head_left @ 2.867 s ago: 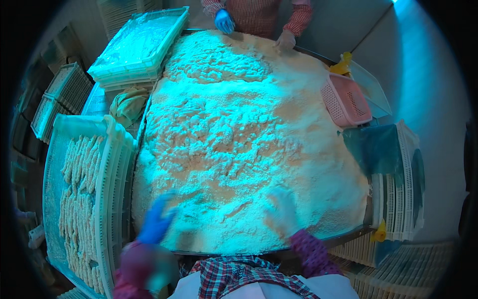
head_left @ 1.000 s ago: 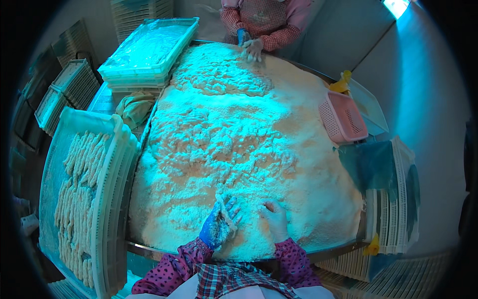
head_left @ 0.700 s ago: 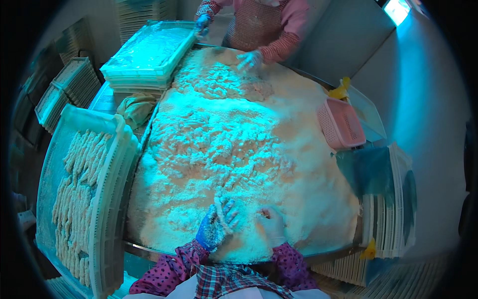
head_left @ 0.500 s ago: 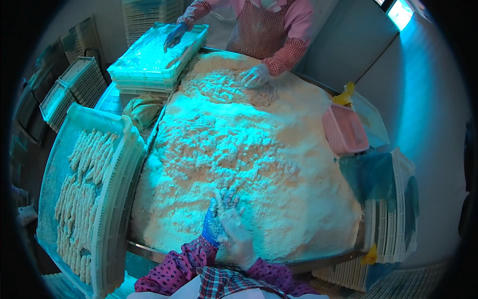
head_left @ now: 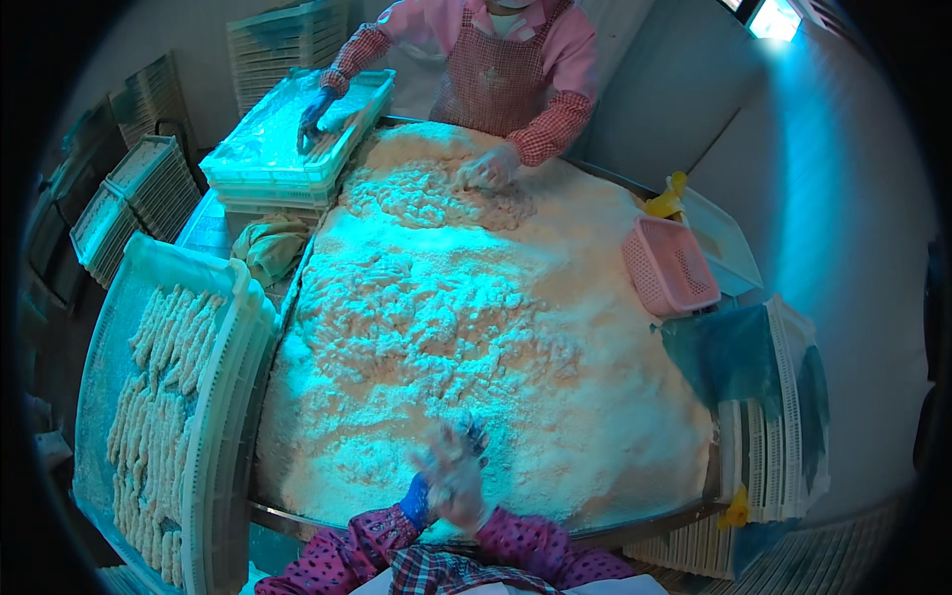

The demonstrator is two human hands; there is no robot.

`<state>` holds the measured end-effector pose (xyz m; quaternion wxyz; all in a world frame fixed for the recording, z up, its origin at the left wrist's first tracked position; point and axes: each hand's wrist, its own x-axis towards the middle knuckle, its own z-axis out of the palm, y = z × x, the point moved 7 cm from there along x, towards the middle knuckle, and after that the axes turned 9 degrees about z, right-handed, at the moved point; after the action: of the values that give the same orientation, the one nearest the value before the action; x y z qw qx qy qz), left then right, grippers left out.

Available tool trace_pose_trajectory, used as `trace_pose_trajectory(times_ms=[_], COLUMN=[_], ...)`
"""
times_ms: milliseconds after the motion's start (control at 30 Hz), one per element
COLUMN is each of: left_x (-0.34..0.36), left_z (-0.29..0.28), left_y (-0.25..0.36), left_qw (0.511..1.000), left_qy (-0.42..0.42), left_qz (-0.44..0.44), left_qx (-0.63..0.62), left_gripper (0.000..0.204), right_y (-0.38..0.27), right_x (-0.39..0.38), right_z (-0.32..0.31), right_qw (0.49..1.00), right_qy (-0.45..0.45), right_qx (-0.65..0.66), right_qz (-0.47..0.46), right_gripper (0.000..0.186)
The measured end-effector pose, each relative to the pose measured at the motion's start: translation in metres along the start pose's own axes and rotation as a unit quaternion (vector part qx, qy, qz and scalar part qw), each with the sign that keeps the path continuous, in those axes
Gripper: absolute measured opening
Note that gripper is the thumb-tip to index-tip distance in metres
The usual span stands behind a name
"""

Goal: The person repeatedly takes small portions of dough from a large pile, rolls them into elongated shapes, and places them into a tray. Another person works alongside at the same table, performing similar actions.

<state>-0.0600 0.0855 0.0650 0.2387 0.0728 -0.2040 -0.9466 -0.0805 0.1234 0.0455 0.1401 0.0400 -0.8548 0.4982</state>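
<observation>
The broad crumb heap point(head_left: 476, 327) fills nearly the whole table point(head_left: 654, 526), so a hand can sweep freely over its middle. At the near edge the left hand point(head_left: 466, 441) and right hand point(head_left: 451, 486) are pressed together, blurred, just above the crumbs. On the left, the white tray of coated sticks point(head_left: 169, 397) walls off that side, and a crumpled cloth point(head_left: 270, 248) lies beyond it. On the right stand a pink basket point(head_left: 669, 268) and stacked white trays point(head_left: 783, 416). At the far end a co-worker's gloved hand point(head_left: 488, 167) rests in the crumbs, beside a stack of trays point(head_left: 288, 149).

Pale wall point(head_left: 843, 198), bright window point(head_left: 769, 15) top right, stacked white crates point(head_left: 283, 40)
</observation>
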Motion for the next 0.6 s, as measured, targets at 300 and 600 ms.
trace_pose_trajectory(times_ms=[300,600], left_x=[0.016,0.069], left_z=[-0.041,-0.032], left_y=[0.003,0.096], left_qw=[0.984,0.939], left_qy=[0.007,0.078], left_qz=[0.117,-0.309], left_qx=[0.132,0.127], left_gripper=[0.052,0.048], right_y=[-0.081,0.039], right_x=[0.02,0.17], right_z=[-0.015,0.008], right_qw=[0.954,0.933], right_qy=[-0.186,-0.029], right_qx=[0.23,-0.354], right_qz=[-0.049,-0.05], right_gripper=[0.05,0.024])
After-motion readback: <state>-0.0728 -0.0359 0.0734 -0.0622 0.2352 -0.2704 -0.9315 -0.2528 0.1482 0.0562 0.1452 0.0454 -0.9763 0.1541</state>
